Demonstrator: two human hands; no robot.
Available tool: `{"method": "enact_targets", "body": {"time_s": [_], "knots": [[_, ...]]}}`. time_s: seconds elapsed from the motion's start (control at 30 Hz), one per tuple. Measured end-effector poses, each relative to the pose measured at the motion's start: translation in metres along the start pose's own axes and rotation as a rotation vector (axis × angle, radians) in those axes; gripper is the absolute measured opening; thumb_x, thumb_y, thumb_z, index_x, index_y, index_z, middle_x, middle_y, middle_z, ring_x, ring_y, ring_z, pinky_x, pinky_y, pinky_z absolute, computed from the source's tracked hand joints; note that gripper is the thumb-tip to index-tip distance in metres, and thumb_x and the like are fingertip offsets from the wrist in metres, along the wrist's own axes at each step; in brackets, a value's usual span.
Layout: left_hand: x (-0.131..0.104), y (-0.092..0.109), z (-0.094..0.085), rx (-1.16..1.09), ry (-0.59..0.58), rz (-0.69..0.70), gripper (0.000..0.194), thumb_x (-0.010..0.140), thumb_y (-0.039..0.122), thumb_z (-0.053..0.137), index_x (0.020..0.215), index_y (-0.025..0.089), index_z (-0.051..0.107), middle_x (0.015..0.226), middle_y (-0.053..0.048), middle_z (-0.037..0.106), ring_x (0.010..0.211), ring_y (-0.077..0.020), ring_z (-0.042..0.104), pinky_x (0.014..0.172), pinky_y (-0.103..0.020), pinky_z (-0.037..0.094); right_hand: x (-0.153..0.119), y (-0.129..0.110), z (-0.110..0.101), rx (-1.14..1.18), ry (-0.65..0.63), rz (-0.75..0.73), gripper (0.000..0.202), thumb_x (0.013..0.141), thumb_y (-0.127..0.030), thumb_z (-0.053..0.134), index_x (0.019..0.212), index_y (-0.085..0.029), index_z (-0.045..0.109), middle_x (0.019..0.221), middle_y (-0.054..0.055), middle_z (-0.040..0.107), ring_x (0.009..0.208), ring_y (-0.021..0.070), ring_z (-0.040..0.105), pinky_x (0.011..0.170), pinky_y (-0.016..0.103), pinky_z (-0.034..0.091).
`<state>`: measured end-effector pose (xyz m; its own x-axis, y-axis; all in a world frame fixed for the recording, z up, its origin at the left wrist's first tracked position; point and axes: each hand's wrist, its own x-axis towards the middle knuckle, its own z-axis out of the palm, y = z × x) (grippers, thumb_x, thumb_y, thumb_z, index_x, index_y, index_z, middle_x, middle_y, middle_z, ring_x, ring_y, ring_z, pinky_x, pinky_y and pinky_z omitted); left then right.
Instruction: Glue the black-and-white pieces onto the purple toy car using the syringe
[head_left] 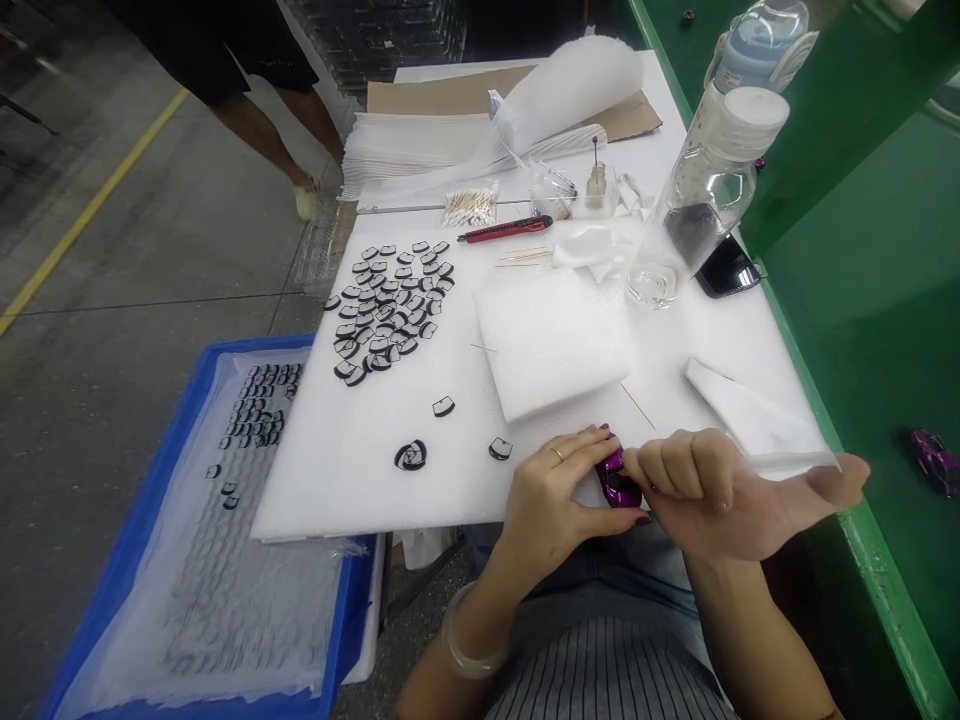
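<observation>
At the front edge of the white foam-covered table, my left hand [551, 500] grips a small shiny purple toy car body [616, 478] between thumb and fingers. My right hand [720, 490] is closed at the car's right side, its fingers curled and its thumb stretched out to the right. A thin whitish strip [795, 461] shows at the right hand; how it is held is unclear. Left of my hands lie a single black-rimmed piece [500, 449], another one [443, 407] and a ring-like cluster [410, 456].
Many black-rimmed pieces [390, 310] lie at the table's left. A foam pad [555, 340], red cutter [506, 230], cotton swabs [470, 207], clear bottle [705, 200] and phone [727, 268] lie beyond. A blue tray [172, 420] stands lower left; a person's legs [262, 120] show behind.
</observation>
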<state>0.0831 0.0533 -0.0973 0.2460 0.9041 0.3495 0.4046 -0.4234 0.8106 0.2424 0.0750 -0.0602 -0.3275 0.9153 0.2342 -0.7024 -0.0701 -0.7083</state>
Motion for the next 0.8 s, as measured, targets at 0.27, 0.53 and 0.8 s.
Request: {"method": "enact_targets", "body": {"time_s": [0.27, 0.53, 0.8], "knots": [[-0.002, -0.001, 0.002, 0.012, 0.011, -0.010, 0.057, 0.070, 0.046, 0.085, 0.117, 0.019, 0.068, 0.117, -0.010, 0.072, 0.110, -0.0295, 0.068, 0.092, -0.047, 0.061, -0.007, 0.001, 0.003, -0.136, -0.023, -0.085, 0.069, 0.080, -0.083, 0.037, 0.051, -0.020, 0.030, 0.042, -0.004, 0.018, 0.044, 0.0117, 0.019, 0.051, 0.032, 0.024], [-0.001, 0.001, 0.003, 0.040, 0.027, -0.004, 0.056, 0.069, 0.045, 0.087, 0.115, 0.018, 0.069, 0.116, -0.011, 0.073, 0.108, -0.0288, 0.069, 0.091, -0.045, 0.062, -0.012, -0.005, 0.006, -0.231, -0.019, -0.101, 0.070, 0.079, -0.086, 0.035, 0.055, -0.021, 0.031, 0.042, -0.003, 0.022, 0.044, 0.0125, 0.022, 0.052, 0.032, 0.025], [-0.002, 0.004, 0.007, 0.098, 0.050, 0.026, 0.057, 0.065, 0.045, 0.088, 0.112, 0.017, 0.069, 0.113, -0.010, 0.073, 0.105, -0.0294, 0.070, 0.088, -0.045, 0.063, -0.017, -0.003, 0.015, -0.296, 0.091, -0.139, 0.069, 0.081, -0.086, 0.035, 0.056, -0.022, 0.030, 0.045, -0.003, 0.021, 0.046, 0.0127, 0.020, 0.052, 0.033, 0.018]]}}
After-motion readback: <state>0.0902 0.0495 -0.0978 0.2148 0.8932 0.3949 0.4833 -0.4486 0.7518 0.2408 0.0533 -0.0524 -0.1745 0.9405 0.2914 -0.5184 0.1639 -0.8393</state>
